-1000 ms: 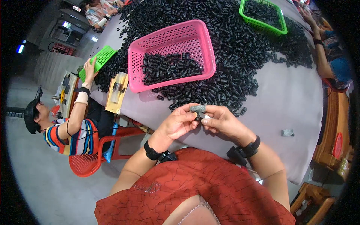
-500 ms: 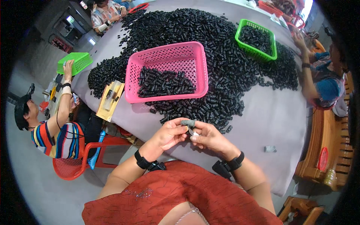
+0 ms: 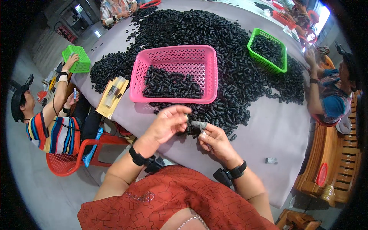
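My left hand (image 3: 166,124) is raised over the near edge of the heap, just below the pink basket (image 3: 211,76). Its thumb and fingertips pinch a small black piece (image 3: 188,118), hard to make out against the dark heap. Close beside it, my right hand (image 3: 215,141) wears a grey textured finger cover (image 3: 198,124) on its index finger. Between thumb and fingers it grips a small white-ended tool (image 3: 203,133), mostly hidden. Short black cylindrical pieces (image 3: 172,82) partly fill the basket. Many more form the heap (image 3: 234,96) around it.
A green basket (image 3: 284,57) of black pieces stands at the far right. On the left lies a yellow card (image 3: 105,109) with a clear case. A grey cylinder (image 3: 271,160) rests at right. Co-workers (image 3: 63,126) sit around the table; one holds another green basket (image 3: 82,61).
My hands have moved apart. The left has risen toward the pink basket with its pinched piece, while the right stays low with the white-ended tool. The view has shifted slightly.
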Motion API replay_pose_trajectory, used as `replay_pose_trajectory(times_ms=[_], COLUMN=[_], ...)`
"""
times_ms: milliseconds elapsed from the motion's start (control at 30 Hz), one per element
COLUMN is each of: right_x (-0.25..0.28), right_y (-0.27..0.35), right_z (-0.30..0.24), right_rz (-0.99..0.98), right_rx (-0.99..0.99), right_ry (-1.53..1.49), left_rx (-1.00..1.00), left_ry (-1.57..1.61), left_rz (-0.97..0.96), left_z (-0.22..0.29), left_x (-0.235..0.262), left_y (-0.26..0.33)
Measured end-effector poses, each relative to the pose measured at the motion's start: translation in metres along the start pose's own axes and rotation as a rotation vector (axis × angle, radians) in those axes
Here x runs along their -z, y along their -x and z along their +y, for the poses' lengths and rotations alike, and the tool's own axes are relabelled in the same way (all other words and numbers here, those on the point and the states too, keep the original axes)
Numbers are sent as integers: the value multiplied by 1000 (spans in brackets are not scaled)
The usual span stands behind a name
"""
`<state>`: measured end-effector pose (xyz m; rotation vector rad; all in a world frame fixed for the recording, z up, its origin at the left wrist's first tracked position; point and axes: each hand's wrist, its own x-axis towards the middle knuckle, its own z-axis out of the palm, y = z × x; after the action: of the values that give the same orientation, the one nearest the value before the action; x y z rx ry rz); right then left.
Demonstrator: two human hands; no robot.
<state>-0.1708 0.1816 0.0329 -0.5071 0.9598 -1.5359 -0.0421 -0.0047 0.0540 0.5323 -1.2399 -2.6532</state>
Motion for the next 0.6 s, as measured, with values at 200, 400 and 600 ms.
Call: replay_pose_trajectory(times_ms=[200, 400, 600], right_x=[-2, -2, -4], right_y=[0, 1, -3], right_z=[4, -1, 5], right_rz=[-8, -6, 14], right_rx=[-18, -37, -62], right_ry=[1, 73, 88], left_rx=[-428, -383, -248], left_ry=[-243, -518, -1007], left_rz=[183, 178, 297], left_z=[55, 34, -11], left_x=[-13, 8, 46], left_y=[-25, -12, 16])
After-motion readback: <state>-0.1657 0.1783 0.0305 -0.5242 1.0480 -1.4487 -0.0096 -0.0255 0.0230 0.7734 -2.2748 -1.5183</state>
